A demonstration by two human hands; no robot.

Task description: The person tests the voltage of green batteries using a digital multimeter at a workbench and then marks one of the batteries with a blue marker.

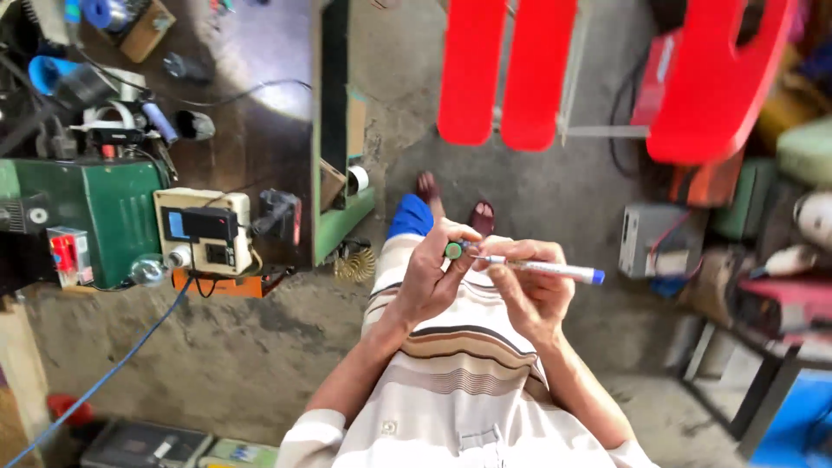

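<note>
My left hand (431,276) pinches a small green round part (453,250) between thumb and fingers, held above my lap. My right hand (530,290) grips a slim white tool with a blue end (555,270), lying sideways with its blue cap pointing right. Its thin tip meets the green part. Both hands are close together over my striped shirt (455,381). My feet in sandals (481,215) rest on the concrete floor beyond.
A green workbench (104,208) at left carries a cream tester box (206,230), a bulb and cables. A wire coil (354,264) lies by the bench's green edge. Red plastic chairs (711,87) stand ahead, a grey metal box (654,238) at right.
</note>
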